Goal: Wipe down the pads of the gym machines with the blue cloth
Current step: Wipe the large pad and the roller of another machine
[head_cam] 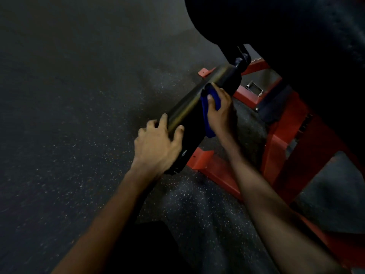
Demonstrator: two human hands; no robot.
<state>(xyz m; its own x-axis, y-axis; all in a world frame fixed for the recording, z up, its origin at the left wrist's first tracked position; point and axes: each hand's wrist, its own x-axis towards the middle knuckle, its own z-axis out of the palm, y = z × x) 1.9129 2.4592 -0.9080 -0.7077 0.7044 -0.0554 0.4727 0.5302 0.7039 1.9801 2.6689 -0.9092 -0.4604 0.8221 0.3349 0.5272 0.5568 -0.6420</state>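
Head view, dim and slightly blurred. The black cylindrical roller pad [185, 107] runs diagonally from lower centre to upper right, where its far end meets a dark mount that is hard to make out. The left hand [158, 145] grips the near end of the pad, fingers curled over the top and thumb on the side. The right hand [221, 113] holds the blue cloth [216, 97] against the middle of the pad, thumb pressed on the fabric; its fingers are hidden behind. A red steel frame [217, 171] stands on the speckled rubber floor [79, 115]. A large black shape [296, 36], cut off by the picture's edge, fills the upper right.
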